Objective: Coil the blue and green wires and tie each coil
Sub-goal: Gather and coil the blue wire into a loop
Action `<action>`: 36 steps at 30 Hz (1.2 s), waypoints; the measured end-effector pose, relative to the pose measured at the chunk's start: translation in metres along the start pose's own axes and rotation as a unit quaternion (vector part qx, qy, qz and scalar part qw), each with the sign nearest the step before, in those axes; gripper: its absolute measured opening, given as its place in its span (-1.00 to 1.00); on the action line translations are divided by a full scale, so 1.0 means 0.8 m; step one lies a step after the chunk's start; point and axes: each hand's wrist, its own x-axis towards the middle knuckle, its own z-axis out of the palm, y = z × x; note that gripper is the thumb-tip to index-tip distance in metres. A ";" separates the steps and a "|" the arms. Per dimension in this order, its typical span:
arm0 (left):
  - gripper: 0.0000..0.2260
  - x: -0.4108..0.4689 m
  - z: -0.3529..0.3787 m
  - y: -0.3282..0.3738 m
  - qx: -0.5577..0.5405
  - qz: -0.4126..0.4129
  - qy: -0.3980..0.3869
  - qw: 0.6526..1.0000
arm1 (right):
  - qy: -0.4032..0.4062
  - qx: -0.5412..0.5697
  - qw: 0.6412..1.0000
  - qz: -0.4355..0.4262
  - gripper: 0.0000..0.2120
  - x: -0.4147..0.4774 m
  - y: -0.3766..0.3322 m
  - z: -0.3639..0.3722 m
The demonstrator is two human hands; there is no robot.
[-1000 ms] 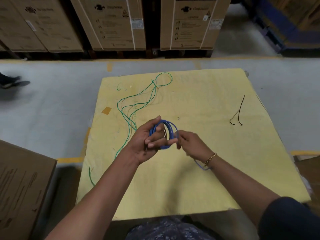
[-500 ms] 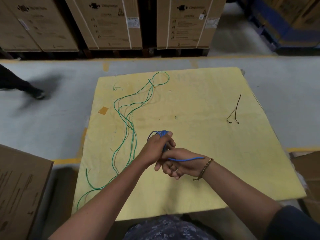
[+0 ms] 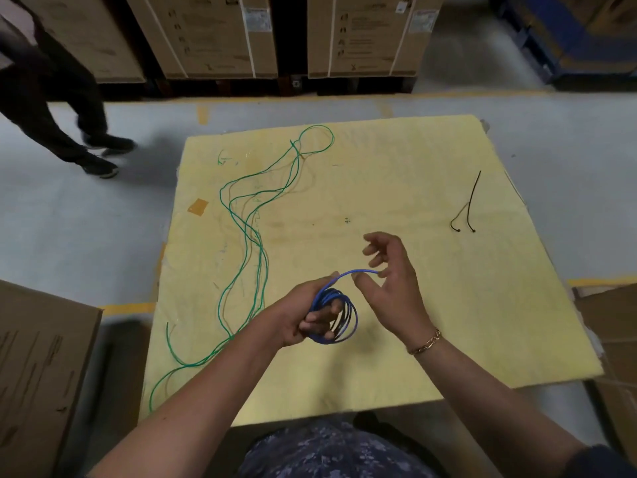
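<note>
My left hand [image 3: 303, 313] grips the blue wire [image 3: 344, 317], wound into a small coil over the near middle of the yellow table top [image 3: 431, 288]. A free blue end arcs up from the coil to my right hand [image 3: 389, 270], whose thumb and fingertips pinch its tip while the other fingers are spread. The green wire [image 3: 246, 236] lies loose in long wavy strands along the left side of the table, with a loop at the far end and a tail near the front left edge. Two black ties [image 3: 468, 208] lie at the right.
A person's legs [image 3: 58, 108] are on the grey floor at the far left. Stacked cardboard boxes [image 3: 213, 36] line the back. Further cartons stand at the near left [image 3: 38, 367] and at the right [image 3: 610, 322] of the table. A brown tape patch [image 3: 198, 205] is on the table.
The coil has come nearer to me in my left hand. My right hand has risen from under the left and now holds the free blue end out to the right. A person walked in at left.
</note>
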 end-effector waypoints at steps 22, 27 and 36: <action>-0.56 -0.009 0.012 0.006 -0.099 0.003 -0.094 0.991 | -0.358 0.238 0.857 0.283 -0.89 0.011 0.012 0.006; -0.54 -0.005 0.021 0.006 -0.047 0.026 -0.004 0.999 | -0.296 0.226 0.875 0.310 -0.75 0.005 0.025 0.012; -0.49 0.012 0.023 0.005 0.038 0.069 0.174 0.982 | -0.188 0.328 0.829 0.412 -0.81 -0.001 0.013 0.022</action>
